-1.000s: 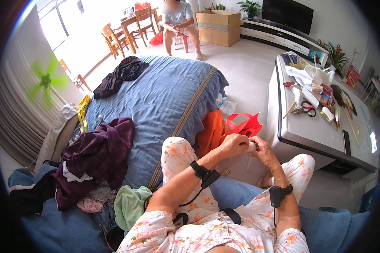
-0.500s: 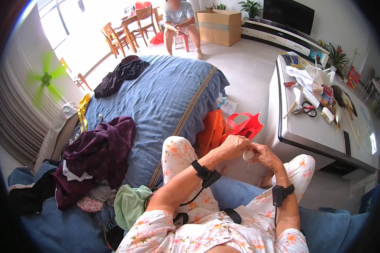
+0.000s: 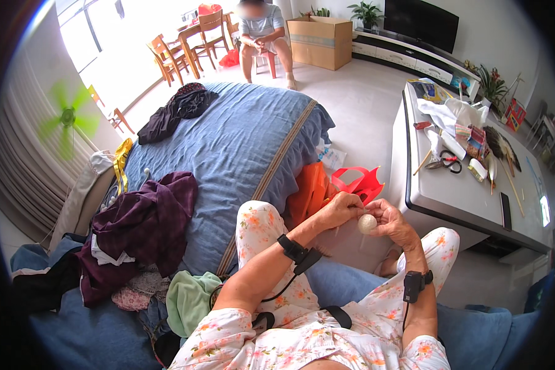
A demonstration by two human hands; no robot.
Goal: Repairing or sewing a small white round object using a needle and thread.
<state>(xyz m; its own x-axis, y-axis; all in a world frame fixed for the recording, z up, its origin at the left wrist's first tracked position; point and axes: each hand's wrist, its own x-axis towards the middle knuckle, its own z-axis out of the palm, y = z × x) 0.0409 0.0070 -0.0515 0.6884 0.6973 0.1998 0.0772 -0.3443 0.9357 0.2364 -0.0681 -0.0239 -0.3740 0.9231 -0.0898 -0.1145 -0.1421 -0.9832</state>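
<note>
A small round cream-white ball (image 3: 367, 224), with a rough surface like wound thread, sits at the fingertips of my right hand (image 3: 391, 224). Those fingers are curled and closed against it. Just left of the ball, my left hand (image 3: 341, 210) is closed in a pinch, its fingertips almost meeting the right ones. Whatever is in that pinch is too thin or hidden to make out. Both hands hover above my knees in floral trousers (image 3: 258, 231). Close behind them stand a red bag (image 3: 370, 183) and an orange bag (image 3: 309, 191).
Scissors (image 3: 445, 163), sticks, feathers and packets lie on the table (image 3: 436, 191) at right. A blue-covered bed or sofa (image 3: 240, 129) spreads at left, with a purple garment (image 3: 145, 209) and green cloth (image 3: 190, 299) nearby. A seated person (image 3: 262, 34) is beyond, beside a cardboard box (image 3: 319, 42).
My fingertips have drawn slightly apart, and more of the cream ball shows. My right hand has shifted a little up and to the right.
</note>
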